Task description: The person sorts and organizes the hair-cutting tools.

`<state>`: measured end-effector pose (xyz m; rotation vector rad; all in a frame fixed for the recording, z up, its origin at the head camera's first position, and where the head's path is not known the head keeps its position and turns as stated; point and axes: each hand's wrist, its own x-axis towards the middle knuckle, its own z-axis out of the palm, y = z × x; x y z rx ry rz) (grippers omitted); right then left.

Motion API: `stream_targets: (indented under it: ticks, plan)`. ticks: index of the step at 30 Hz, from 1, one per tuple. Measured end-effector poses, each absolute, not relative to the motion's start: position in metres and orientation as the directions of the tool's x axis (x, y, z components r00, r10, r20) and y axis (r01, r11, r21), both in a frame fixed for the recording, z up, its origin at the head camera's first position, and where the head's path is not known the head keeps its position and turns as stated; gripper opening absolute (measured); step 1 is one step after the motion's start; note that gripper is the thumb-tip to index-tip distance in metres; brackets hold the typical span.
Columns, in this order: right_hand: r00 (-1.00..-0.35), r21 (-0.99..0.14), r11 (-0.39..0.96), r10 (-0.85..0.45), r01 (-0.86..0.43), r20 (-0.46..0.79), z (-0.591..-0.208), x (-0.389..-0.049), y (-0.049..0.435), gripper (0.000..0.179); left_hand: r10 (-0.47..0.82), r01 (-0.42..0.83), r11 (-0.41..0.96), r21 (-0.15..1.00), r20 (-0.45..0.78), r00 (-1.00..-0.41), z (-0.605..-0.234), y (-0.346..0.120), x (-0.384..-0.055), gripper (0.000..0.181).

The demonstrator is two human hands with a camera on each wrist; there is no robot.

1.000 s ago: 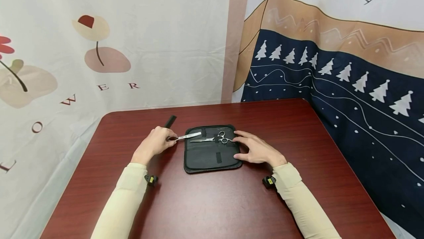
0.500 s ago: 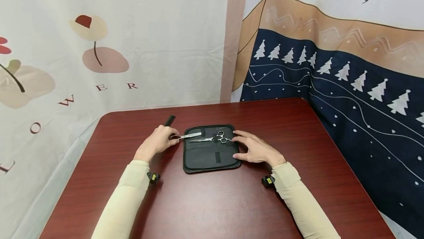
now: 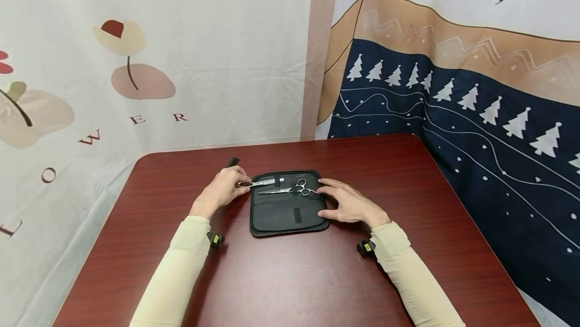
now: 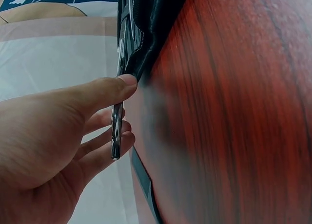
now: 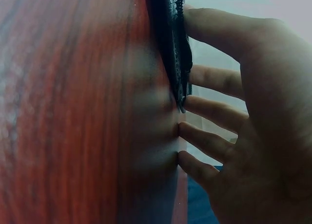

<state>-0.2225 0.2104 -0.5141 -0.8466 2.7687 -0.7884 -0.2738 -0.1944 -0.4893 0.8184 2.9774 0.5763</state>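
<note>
An unfolded black zip case (image 3: 272,216) lies on the table. My left hand (image 3: 223,188) pinches the handle end of silver scissors (image 3: 263,183) at the case's upper left edge. Their blades reach across a black strap, and the tip shows to its right. In the left wrist view the thumb and fingers hold the scissors' handle (image 4: 116,131) beside the zipped edge. A second pair of scissors (image 3: 276,191) lies lower in the case, its finger rings to the right. My right hand (image 3: 351,202) rests its spread fingertips along the right edge of the case, by the zip (image 5: 180,44).
A flat black strip-like object (image 3: 233,161) lies on the table behind my left hand, partly hidden. Another black strap (image 3: 297,215) sits on the case's lower half. The reddish-brown table (image 3: 290,276) ends at printed curtains (image 3: 226,65) behind.
My left hand has moved right and slightly away, sliding the scissors farther into the case so that their tip now passes the upper strap. My right hand stays at the case's edge.
</note>
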Motion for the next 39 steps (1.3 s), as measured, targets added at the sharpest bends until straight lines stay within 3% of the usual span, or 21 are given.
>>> stream_targets:
  ticks: [17, 31, 39]
  plan:
    - [-0.836, -0.527, 0.709, -0.548, -0.469, 0.007, -0.512, -0.222, 0.21, 0.06, 0.514, 0.533, 0.771, 0.349, 0.154, -0.844, -0.493, -0.18, -0.283, 0.022]
    - [-0.832, -0.527, 0.705, -0.555, -0.474, 0.005, -0.513, -0.223, 0.211, 0.061, 0.524, 0.534, 0.765, 0.361, 0.132, -0.841, -0.492, -0.173, -0.284, 0.021]
    - [-0.83, -0.52, 0.708, -0.558, -0.478, 0.004, -0.513, -0.223, 0.21, 0.061, 0.569, 0.597, 0.747, 0.294, 0.182, -0.802, -0.575, -0.189, -0.342, 0.023]
